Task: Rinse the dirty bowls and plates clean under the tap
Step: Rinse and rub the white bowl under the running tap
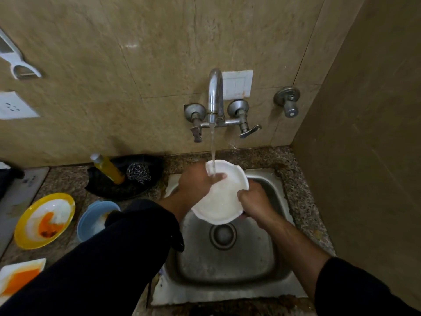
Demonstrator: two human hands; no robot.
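**Item: white plate** (224, 202). It is sitting tilted over the sink (227, 265), its far rim catching the stream from the tap (215, 96).

**Hands:** The left hand (197, 182) is holding the far-left rim, one digit lying across the wet face. The right hand (252, 200) is gripping the near-right rim, fingers curling over the edge.

**Handling:** The plate is looking rigid, light and scalloped at the edge. Running water is likely making it slippery, and it is probably breakable if dropped onto the steel. Opposite rim points are seeming the surest hold.

**Awaiting rinse, tabletop (68, 179) at left:**
- yellow plate (44, 221), carrying orange residue
- blue bowl (94, 221), also carrying orange residue
- square white dish (20, 275), also carrying orange residue

**Also lying near:** soap bottle (107, 167), steel scrubber (139, 172).
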